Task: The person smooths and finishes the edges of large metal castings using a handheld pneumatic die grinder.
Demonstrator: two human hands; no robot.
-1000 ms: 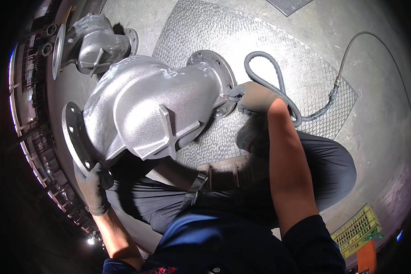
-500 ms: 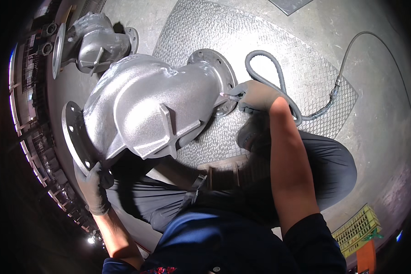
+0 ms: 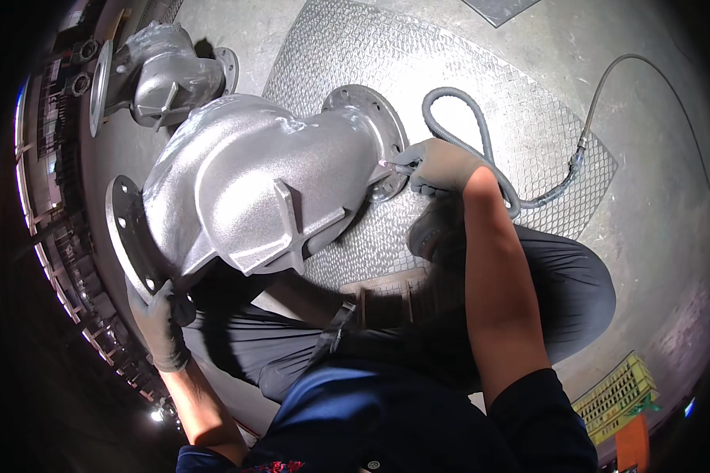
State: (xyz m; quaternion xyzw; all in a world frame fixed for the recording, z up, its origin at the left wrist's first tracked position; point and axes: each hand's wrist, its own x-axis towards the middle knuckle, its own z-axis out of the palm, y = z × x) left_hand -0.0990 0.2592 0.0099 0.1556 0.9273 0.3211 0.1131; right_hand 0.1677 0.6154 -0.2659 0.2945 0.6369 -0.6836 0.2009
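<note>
A large grey cast-metal pump or valve housing [image 3: 244, 181] lies in front of me, with a drilled round flange at each end and a cross-shaped rib on its side. My gloved left hand [image 3: 162, 319] is closed on the lower rim of the left flange [image 3: 128, 236]. In my gloved right hand [image 3: 443, 167] is a slim air grinder [image 3: 403, 168]. Its small pinkish tip is at the housing, close by the right flange [image 3: 388, 130]. Whether the tip touches the metal I cannot tell. My fingers cover most of the grinder's body.
A grey hose [image 3: 457, 93] loops behind my right hand and joins a thin line through a metal coupling [image 3: 577, 158]. Tread plate [image 3: 339, 39] covers the floor under the housing. A second similar casting [image 3: 170, 79] stands far left. A yellow crate [image 3: 619, 398] is at lower right.
My right hand, the grinder and the hose loop have shifted very slightly left. My left hand stays on the flange, and the housing looks still.
</note>
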